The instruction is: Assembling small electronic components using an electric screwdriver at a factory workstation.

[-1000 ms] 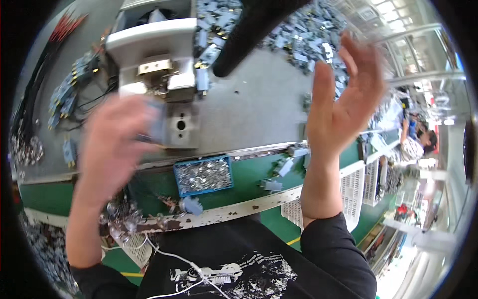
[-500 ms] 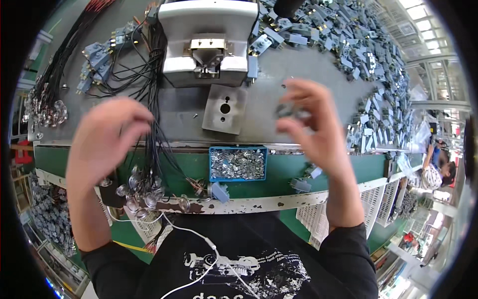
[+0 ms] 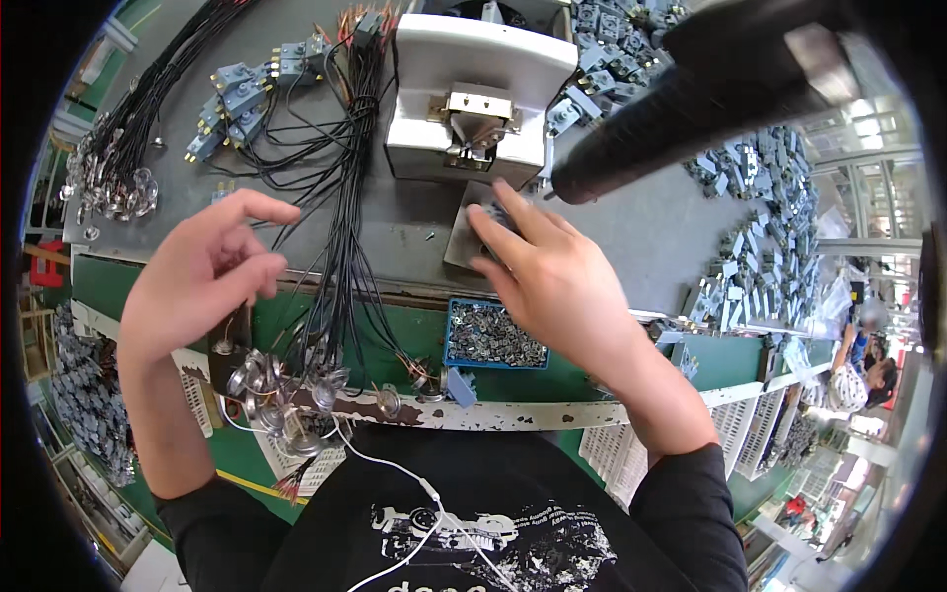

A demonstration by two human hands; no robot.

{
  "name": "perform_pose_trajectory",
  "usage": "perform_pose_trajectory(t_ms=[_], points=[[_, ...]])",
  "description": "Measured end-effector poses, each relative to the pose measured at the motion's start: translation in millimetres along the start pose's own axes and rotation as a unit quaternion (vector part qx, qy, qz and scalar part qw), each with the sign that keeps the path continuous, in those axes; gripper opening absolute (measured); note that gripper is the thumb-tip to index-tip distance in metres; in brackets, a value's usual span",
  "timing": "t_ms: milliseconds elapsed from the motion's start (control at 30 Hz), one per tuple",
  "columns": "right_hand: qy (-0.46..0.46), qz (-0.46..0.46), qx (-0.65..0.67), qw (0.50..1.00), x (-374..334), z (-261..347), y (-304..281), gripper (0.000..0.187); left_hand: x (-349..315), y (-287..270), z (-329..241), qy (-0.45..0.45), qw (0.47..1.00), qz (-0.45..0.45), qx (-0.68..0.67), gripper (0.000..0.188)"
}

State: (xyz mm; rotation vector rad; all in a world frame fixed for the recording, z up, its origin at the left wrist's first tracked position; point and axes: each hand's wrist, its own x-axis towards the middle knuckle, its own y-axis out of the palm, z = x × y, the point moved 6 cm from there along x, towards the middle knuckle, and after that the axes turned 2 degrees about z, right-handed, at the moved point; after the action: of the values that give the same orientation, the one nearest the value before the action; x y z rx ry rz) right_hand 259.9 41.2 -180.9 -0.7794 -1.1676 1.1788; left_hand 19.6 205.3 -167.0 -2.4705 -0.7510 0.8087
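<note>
On grey bench, below white press [image 3: 480,94]: right hand [image 3: 552,281] is pinching a small grey part [image 3: 496,215] over the metal plate [image 3: 462,237] — fingers closing on it. Left hand [image 3: 202,286] is hovering half-open, empty, beside black wire bundle [image 3: 340,197] — blue tray [image 3: 493,335] sitting near.

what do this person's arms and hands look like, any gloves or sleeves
Both hands are bare: no gloves, rings or watch show on the left hand or the right hand. The forearms are bare too. Black sleeves begin near the elbows, part of a black top with a white print on the chest. A thin white cable runs across it.
</note>
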Motion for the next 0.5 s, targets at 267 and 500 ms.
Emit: perform_pose_trajectory(t_ms=[267,500], points=[[0.038,-0.029,0.02,0.999,-17,1,12,0.053,-1,12,-9,0.048,0.994,0.093,-0.044,0.026],[0.076,0.006,0.035,0.996,-7,-13,8,0.043,-16,-15,0,-0.039,0.975,0.129,-0.177,0.026]])
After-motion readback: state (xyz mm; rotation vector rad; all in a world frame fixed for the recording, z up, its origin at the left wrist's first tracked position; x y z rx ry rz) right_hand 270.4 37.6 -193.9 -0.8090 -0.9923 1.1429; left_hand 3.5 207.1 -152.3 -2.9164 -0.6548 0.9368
